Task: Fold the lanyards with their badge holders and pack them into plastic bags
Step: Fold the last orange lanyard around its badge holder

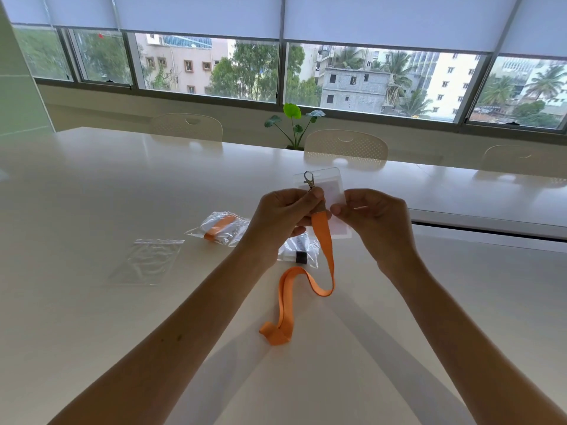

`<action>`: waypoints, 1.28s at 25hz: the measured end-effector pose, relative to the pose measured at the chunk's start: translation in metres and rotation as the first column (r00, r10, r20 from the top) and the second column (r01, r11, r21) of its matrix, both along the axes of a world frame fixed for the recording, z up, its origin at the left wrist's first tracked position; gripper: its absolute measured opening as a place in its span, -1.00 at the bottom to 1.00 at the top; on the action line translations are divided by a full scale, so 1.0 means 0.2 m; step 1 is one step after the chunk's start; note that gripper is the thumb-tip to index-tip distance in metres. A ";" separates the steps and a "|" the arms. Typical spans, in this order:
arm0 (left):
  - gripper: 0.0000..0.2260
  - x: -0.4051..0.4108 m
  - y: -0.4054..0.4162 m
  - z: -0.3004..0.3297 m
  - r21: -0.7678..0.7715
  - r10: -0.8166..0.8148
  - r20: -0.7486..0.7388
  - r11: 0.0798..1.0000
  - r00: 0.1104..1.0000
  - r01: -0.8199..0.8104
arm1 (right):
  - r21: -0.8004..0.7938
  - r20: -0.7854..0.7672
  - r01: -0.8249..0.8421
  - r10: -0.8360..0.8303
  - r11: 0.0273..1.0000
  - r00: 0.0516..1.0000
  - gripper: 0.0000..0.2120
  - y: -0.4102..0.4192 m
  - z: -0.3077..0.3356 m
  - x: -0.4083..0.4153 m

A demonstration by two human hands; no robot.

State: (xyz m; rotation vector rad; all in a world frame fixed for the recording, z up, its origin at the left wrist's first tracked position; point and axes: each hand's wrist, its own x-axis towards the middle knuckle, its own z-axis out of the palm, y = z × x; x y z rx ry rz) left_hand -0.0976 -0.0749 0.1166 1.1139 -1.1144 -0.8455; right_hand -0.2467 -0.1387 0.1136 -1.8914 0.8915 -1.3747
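Lanyard (322, 240) clip end pinched in left hand (282, 216); right hand (374, 216) grips badge holder (325, 179), raised for clipping; strap trails on table (92, 194); empty bag (147, 260) waits left.

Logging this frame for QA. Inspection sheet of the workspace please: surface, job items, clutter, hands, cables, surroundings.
Surface: glossy white table, no spills or marks seen.
Job's things: orange fabric lanyard with metal swivel clip, its tail looped on the table; clear plastic badge holder held up behind the clip; empty clear zip bag lying flat at left; packed bag with an orange lanyard; packed bag with a black lanyard.
Clutter: nothing seen.
Hands: left hand pinches the lanyard just below the clip; right hand grips the badge holder's edge.
Cables: nothing seen.
Surroundings: three white perforated chairs, green potted plant, windows with half-lowered blinds.
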 end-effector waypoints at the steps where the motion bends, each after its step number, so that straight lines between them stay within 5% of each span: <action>1: -0.81 0.00 0.00 0.00 0.012 -0.005 0.018 1.000 1.000 0.005 | 0.021 0.021 -0.005 0.005 1.000 1.000 -0.85 0.00 -0.01 0.00; 9: -0.93 0.01 0.02 -0.06 0.039 -0.096 0.052 0.995 0.994 0.094 | 0.264 0.274 -0.163 0.088 0.951 0.958 -0.89 0.04 -0.03 0.01; 18: -0.89 0.04 0.06 -0.20 0.266 -0.302 0.205 0.933 0.931 0.244 | 0.386 0.407 -0.249 0.078 0.888 0.910 -0.90 0.05 -0.03 0.01; 26: -0.95 0.10 0.05 -0.25 0.182 -0.289 0.335 0.954 0.897 0.240 | 0.483 0.500 -0.443 0.178 0.755 0.848 -0.90 0.06 -0.02 -0.01; 28: -0.94 0.11 0.05 -0.25 0.096 -0.215 0.494 0.976 0.842 0.193 | 0.522 0.476 -0.464 0.207 0.716 0.855 -0.80 0.05 -0.01 -0.02; 32: -0.94 0.16 0.03 -0.24 -0.183 0.096 0.810 0.979 0.579 0.094 | 0.574 0.357 -0.483 0.329 0.661 0.874 -0.58 0.03 0.01 -0.06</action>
